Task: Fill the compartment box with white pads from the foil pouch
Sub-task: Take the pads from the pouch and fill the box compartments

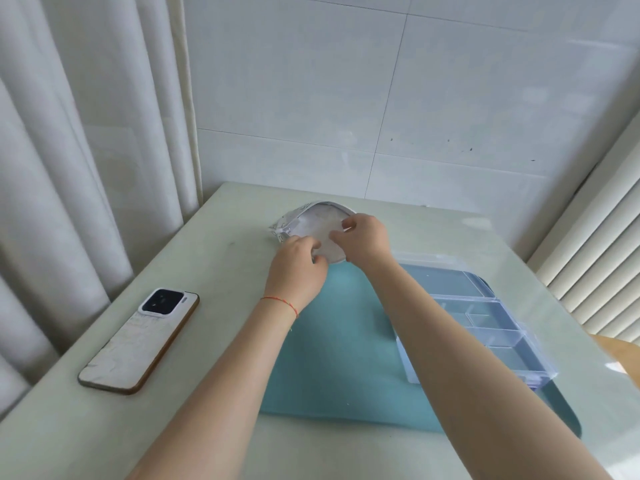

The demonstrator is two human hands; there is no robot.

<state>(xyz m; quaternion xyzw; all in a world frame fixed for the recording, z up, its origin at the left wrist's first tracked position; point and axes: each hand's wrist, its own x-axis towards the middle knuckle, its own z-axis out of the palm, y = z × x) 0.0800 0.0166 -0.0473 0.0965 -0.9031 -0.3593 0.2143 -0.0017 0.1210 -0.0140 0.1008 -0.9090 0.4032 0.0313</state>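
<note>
Currently foil pouch [304,225] pinched at mouth by left hand [298,268] and right hand [363,242]; compartment box [485,327] lidless on teal mat [332,341].

Pale green worktop [214,341]; teal mat [346,358]; clear compartment box [485,337]; silvery-white foil pouch [311,223]; marbled white phone [138,341] with brown rim; red wrist string [278,302].

Silvery foil pouch [308,221], crinkled and faintly shiny. Clear, glossy hard plastic for the compartment box [485,327]. Matt teal mat [346,358], smooth, soft-looking. Pale table [207,427], polished, with reflections. Phone [138,341] back marbled white, smooth, bronze-toned rim. Matt pleated cloth curtain [86,133]; glossy wall tiles [381,98].
</note>
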